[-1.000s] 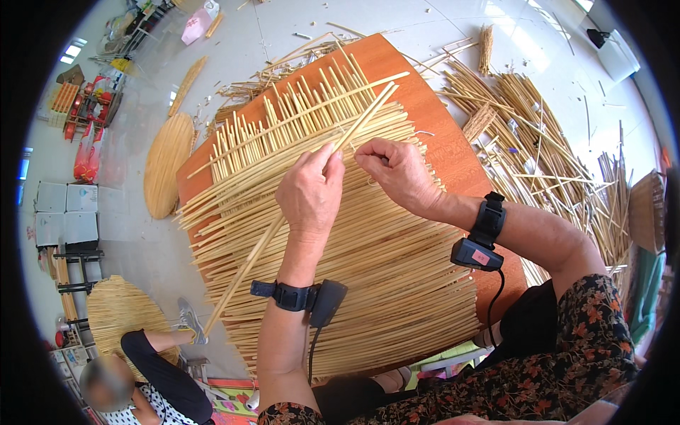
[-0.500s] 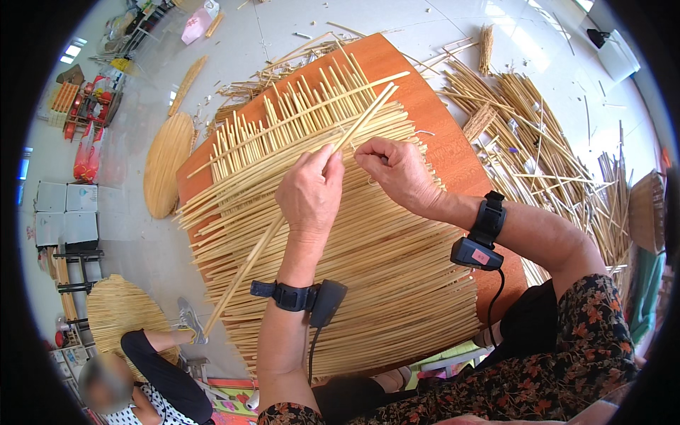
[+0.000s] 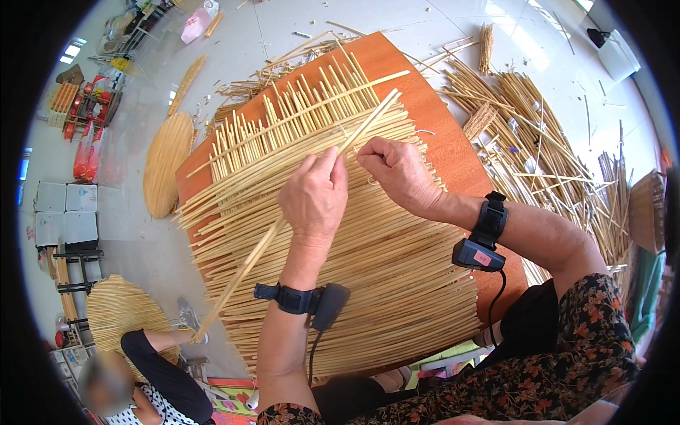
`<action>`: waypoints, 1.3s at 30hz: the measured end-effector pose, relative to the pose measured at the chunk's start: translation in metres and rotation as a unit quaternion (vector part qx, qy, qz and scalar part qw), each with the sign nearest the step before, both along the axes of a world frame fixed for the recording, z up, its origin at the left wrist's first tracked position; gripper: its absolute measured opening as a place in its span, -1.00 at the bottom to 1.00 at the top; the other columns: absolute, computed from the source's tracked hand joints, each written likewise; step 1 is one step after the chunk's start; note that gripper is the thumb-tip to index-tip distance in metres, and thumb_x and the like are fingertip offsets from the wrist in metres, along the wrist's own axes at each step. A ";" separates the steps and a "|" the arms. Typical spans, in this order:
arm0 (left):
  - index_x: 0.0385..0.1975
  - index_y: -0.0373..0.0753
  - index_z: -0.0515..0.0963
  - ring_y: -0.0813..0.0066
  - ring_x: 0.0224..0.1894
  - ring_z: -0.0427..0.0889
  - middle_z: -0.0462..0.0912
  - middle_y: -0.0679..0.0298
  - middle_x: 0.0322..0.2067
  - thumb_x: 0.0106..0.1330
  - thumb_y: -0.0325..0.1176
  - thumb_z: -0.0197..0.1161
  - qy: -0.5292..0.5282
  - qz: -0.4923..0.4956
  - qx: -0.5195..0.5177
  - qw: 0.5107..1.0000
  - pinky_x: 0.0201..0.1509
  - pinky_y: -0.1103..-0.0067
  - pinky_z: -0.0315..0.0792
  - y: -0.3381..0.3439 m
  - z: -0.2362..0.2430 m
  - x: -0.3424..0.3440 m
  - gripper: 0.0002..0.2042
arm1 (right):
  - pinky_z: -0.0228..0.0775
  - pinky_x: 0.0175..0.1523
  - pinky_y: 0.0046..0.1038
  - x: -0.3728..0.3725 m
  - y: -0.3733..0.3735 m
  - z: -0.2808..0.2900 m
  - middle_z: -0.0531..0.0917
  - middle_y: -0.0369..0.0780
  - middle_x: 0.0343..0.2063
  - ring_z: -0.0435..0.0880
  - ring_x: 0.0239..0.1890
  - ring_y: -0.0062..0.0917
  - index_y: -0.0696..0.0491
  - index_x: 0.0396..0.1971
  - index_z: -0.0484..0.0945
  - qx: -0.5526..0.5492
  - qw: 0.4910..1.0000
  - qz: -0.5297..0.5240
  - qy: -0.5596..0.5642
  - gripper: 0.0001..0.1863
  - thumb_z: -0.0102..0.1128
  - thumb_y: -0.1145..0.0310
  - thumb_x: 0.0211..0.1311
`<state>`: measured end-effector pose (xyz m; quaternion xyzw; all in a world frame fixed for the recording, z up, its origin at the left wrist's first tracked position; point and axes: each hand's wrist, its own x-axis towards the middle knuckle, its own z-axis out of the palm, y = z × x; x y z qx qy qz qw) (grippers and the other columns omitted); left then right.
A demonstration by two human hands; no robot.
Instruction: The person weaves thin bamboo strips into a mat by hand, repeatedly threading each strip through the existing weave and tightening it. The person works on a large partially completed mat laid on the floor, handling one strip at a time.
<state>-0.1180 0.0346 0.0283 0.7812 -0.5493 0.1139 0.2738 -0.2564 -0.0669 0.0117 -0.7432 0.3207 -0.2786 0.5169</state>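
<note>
My left hand [image 3: 314, 195] is closed round a pair of long pale plant stalks [image 3: 244, 268], which slant from the lower left up to the right over the mat. The mat [image 3: 368, 283] is made of many similar stalks laid side by side on a reddish-brown board [image 3: 453, 145]. Just right of the held stalks, my right hand [image 3: 400, 176] is curled shut; what lies inside its fingers is hidden. Crosswise stalk ends [image 3: 304, 103] stick out beyond the mat's far edge, with one single stalk [image 3: 297, 122] lying over them.
Loose stalks [image 3: 538, 127] are heaped on the floor at right. An oval board [image 3: 168, 166] and a round stalk mat [image 3: 124, 315] are at left. A seated person [image 3: 166, 386] is at lower left. Cables [image 3: 499, 301] hang from the wrist devices.
My left hand has shifted slightly right, and the stalks in it have moved with it. My right hand remains closed in nearly the same place.
</note>
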 end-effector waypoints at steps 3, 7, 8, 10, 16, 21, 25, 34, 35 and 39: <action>-0.13 -0.09 0.76 0.19 -0.49 0.69 0.67 0.30 -0.48 0.34 -0.23 0.38 0.006 0.000 0.014 1.000 -0.47 0.34 0.52 -0.001 0.000 -0.008 -0.81 | 0.55 -0.24 -0.24 -0.002 0.000 -0.007 0.68 0.04 -0.47 0.73 -0.39 -0.12 0.22 -0.30 0.66 -0.005 1.000 -0.005 -0.013 -0.80 0.20 0.37 0.32; -0.14 -0.11 0.76 0.18 -0.49 0.69 0.68 0.29 -0.47 0.36 -0.22 0.35 -0.001 -0.001 0.027 1.000 -0.46 0.34 0.53 0.002 -0.003 -0.011 -0.81 | 0.46 -0.32 -0.41 -0.003 0.000 -0.013 0.64 -0.17 -0.52 0.56 -0.45 -0.50 0.22 -0.28 0.65 -0.015 1.000 0.004 0.001 -0.81 0.22 0.37 0.39; -0.14 -0.11 0.76 0.16 -0.46 0.70 0.70 0.27 -0.44 0.35 -0.23 0.36 0.012 0.007 0.033 0.999 -0.42 0.32 0.53 0.002 -0.002 -0.012 -0.81 | 0.41 -0.36 -0.50 -0.002 0.000 -0.016 0.61 -0.28 -0.55 0.48 -0.49 -0.69 0.21 -0.27 0.65 -0.014 1.000 0.005 0.003 -0.81 0.24 0.36 0.42; -0.14 -0.12 0.78 0.10 -0.41 0.71 0.73 0.22 -0.39 0.34 -0.26 0.38 0.036 0.022 0.047 0.998 -0.35 0.29 0.54 0.000 0.003 -0.013 -0.81 | 0.41 -0.37 -0.52 0.002 -0.006 -0.015 0.62 -0.30 -0.55 0.49 -0.49 -0.71 0.21 -0.26 0.65 0.068 0.998 0.017 0.000 -0.80 0.26 0.35 0.41; -0.11 -0.11 0.76 0.12 -0.36 0.72 0.74 0.22 -0.36 0.39 -0.19 0.31 0.006 0.037 0.036 0.999 -0.30 0.29 0.56 -0.003 0.030 0.003 -0.78 | 0.44 -0.37 -0.45 -0.002 -0.011 0.017 0.64 -0.24 -0.54 0.56 -0.51 -0.58 0.19 -0.22 0.64 0.087 0.996 0.012 -0.002 -0.74 0.33 0.26 0.35; -0.12 -0.03 0.74 0.20 -0.44 0.72 0.73 0.32 -0.38 0.42 -0.17 0.26 -0.032 0.052 0.028 0.998 -0.42 0.33 0.57 -0.001 0.046 0.004 -0.80 | 0.54 -0.28 -0.22 -0.011 -0.011 0.041 0.69 -0.05 -0.53 0.70 -0.49 -0.26 0.16 -0.31 0.66 -0.058 0.996 0.030 0.058 -0.75 0.30 0.24 0.31; -0.11 -0.02 0.74 0.19 -0.45 0.72 0.71 0.33 -0.40 0.43 -0.16 0.25 -0.036 0.061 0.039 0.997 -0.42 0.32 0.57 0.002 0.050 -0.007 -0.80 | 0.54 -0.29 -0.22 -0.010 -0.009 0.036 0.67 -0.03 -0.57 0.71 -0.47 -0.23 0.16 -0.33 0.66 -0.029 0.999 0.022 0.025 -0.78 0.26 0.29 0.30; -0.12 -0.09 0.76 0.12 -0.37 0.73 0.74 0.24 -0.34 0.38 -0.19 0.33 -0.003 0.072 0.057 0.996 -0.32 0.29 0.56 0.004 0.044 -0.021 -0.79 | 0.57 -0.19 -0.19 -0.016 -0.007 0.038 0.73 0.02 -0.45 0.74 -0.35 -0.09 0.16 -0.27 0.71 -0.016 0.998 0.023 0.054 -0.76 0.21 0.29 0.33; -0.12 -0.09 0.76 0.12 -0.36 0.73 0.74 0.24 -0.35 0.38 -0.19 0.33 -0.002 0.069 0.055 0.996 -0.32 0.29 0.56 0.004 0.043 -0.021 -0.79 | 0.58 -0.17 -0.18 -0.016 -0.007 0.042 0.73 0.02 -0.45 0.74 -0.33 -0.08 0.16 -0.27 0.71 -0.020 0.998 0.027 0.062 -0.75 0.20 0.28 0.33; -0.15 -0.08 0.73 0.18 -0.51 0.68 0.63 0.30 -0.51 0.41 -0.19 0.29 -0.039 0.051 0.026 0.998 -0.49 0.30 0.50 0.003 0.037 -0.017 -0.82 | 0.58 -0.14 -0.14 -0.016 -0.010 0.041 0.72 0.03 -0.44 0.73 -0.31 -0.03 0.16 -0.28 0.71 -0.039 0.997 0.025 0.063 -0.75 0.19 0.27 0.34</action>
